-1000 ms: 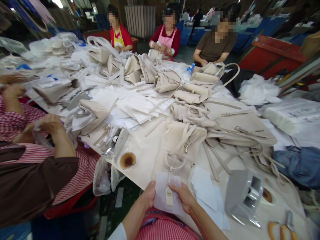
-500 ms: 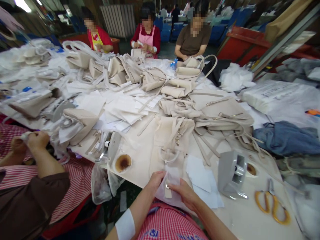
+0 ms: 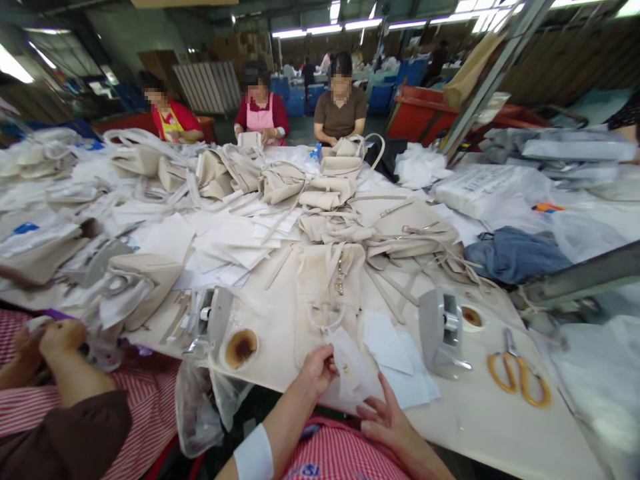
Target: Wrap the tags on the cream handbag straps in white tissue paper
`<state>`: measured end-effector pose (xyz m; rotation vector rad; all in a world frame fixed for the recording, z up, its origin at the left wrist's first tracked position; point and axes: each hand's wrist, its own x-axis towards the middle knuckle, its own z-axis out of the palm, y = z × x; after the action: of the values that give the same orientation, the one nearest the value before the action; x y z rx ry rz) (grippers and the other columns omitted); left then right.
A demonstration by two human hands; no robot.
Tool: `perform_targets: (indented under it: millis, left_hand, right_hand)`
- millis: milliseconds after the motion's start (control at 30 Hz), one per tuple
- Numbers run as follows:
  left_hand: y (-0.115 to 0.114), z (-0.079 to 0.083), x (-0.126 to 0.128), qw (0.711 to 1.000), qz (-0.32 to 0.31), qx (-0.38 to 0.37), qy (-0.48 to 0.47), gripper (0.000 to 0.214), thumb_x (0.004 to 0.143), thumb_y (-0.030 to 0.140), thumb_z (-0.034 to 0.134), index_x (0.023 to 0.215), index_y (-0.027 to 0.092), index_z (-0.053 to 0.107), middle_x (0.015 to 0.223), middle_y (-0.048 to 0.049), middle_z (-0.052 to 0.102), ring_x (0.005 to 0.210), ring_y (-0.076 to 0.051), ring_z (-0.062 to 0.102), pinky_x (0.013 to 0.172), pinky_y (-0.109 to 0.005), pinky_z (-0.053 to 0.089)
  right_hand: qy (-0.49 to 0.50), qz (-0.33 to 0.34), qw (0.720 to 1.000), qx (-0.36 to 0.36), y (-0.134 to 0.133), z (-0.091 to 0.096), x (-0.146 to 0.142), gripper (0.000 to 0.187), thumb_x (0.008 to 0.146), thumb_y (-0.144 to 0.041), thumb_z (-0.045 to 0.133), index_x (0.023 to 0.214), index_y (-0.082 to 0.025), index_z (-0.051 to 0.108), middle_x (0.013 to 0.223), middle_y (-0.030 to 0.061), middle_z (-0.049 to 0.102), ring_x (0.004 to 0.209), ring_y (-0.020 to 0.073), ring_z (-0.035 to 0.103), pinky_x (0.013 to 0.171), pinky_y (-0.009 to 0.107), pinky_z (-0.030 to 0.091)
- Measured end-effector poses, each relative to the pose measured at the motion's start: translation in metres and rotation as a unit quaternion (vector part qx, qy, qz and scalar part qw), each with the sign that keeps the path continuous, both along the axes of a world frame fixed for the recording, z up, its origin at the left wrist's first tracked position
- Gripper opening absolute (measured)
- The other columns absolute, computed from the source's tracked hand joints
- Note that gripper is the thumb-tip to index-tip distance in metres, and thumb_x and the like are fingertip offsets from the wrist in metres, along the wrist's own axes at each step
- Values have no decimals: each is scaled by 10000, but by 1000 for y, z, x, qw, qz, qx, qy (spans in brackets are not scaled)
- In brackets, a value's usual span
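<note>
Translucent white sheet point(image 3: 364, 375), at the near edge of the tabletop point(image 3: 480, 420) before a beige handbag point(image 3: 310, 283), is pinched leftward by the left hand point(image 3: 319, 371), presumably for steadiness; right hand point(image 3: 384, 415) open alongside, contact unclear.

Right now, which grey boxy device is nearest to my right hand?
The grey boxy device between the white paper sheets and orange-handled scissors; others are farther left.
</note>
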<state>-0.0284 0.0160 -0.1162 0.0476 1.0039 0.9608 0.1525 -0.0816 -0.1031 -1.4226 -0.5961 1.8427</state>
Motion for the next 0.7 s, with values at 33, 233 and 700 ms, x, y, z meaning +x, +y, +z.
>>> perform_targets:
  millis: [33, 233, 700]
  left_hand:
    - [1, 1, 0, 1000, 8, -3, 4, 153, 712, 168, 744, 680, 158, 594, 534, 29, 545, 468, -90, 473, 508, -211, 394]
    - [0, 1, 6, 998, 42, -23, 27, 140, 763, 100, 685, 675, 144, 586, 535, 34, 545, 447, -65, 455, 473, -176, 376]
    - [-9, 15, 13, 998, 53, -23, 26, 145, 696, 139, 731, 762, 162, 603, 618, 7, 646, 547, -141, 589, 562, -254, 461]
  right_hand:
    - [4, 15, 1000, -18, -4, -8, -2, 1528, 399, -490, 926, 1529, -232, -68, 1153, 158, 651, 1068, 327, 674, 950, 463, 490]
    - [-27, -23, 999, -2, 8, -7, -38, 1067, 421, -471, 914, 1322, -177, 425, 926, 93, 728, 835, 298, 713, 726, 402, 563]
    - [15, -122, 992, -42, 10, 11, -40, 635, 474, -565, 865, 940, -206, 626, 923, 76, 746, 894, 296, 726, 610, 323, 572]
